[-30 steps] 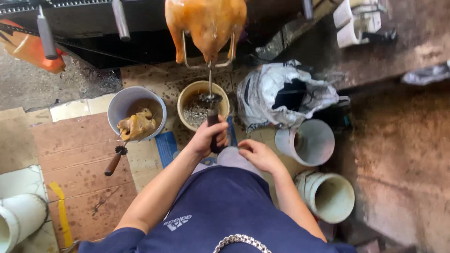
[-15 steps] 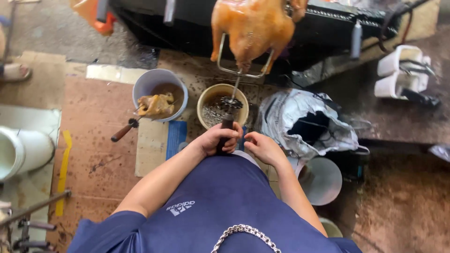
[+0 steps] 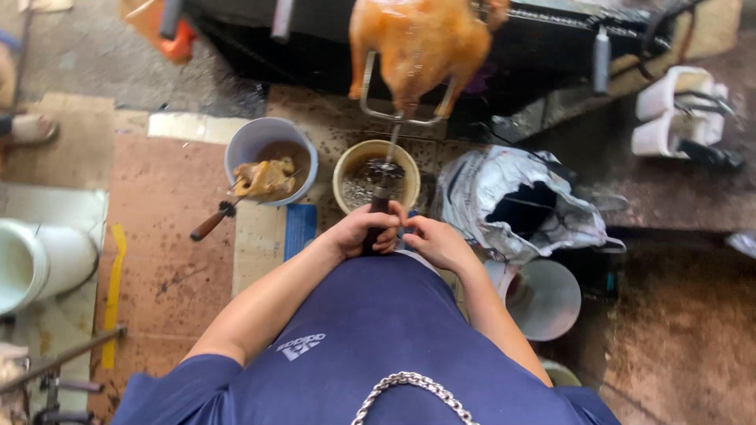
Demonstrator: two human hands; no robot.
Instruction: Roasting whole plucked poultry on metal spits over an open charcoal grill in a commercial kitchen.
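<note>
A golden roast bird [image 3: 417,47] hangs from a metal hook above a yellow bucket [image 3: 344,181] of dark liquid. My left hand [image 3: 364,232] grips the dark wooden handle of a ladle [image 3: 379,201] whose bowl dips into that bucket. My right hand [image 3: 435,242] rests against the same handle from the right, fingers curled by it. To the left, a grey bucket [image 3: 248,142] holds another pale bird and a wooden-handled tool [image 3: 211,223] leaning on its rim.
A crumpled grey sack [image 3: 512,205] with dark contents lies to the right, a white bucket [image 3: 547,299] below it. White buckets [image 3: 35,264] stand at far left on cardboard flooring. A black roasting rack runs along the top. Someone's sandalled foot [image 3: 27,126] is at the left edge.
The view has swung, shifting everything rightward in frame. My hands stay on the ladle handle; the right hand has closed in nearer the left.
</note>
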